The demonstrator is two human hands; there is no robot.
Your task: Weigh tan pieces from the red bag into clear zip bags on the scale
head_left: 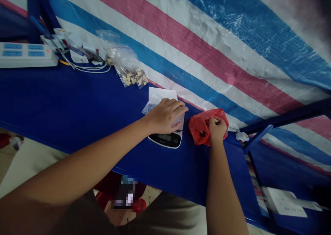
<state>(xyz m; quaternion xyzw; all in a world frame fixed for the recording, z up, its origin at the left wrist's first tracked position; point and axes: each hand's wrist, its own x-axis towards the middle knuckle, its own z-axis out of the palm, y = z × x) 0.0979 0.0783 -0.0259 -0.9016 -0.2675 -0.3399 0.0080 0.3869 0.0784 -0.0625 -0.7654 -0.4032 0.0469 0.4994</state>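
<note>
Left hand flat, fingers together, pressing a clear plastic bag onto a small digital scale at centre frame; right hand at 3 o'clock from the scale, fingers curled inside the mouth of a red plastic bag on the blue table. Both bags thin, limp, light and slippery by the look of them (best pinched at the open rim, not the belly). Scale platform hidden under palm and film; display unreadable. Unclear what the right fingertips pinch. At 10 o'clock, a filled bag of pale pieces, chargers and a power strip, partly cut off.
</note>
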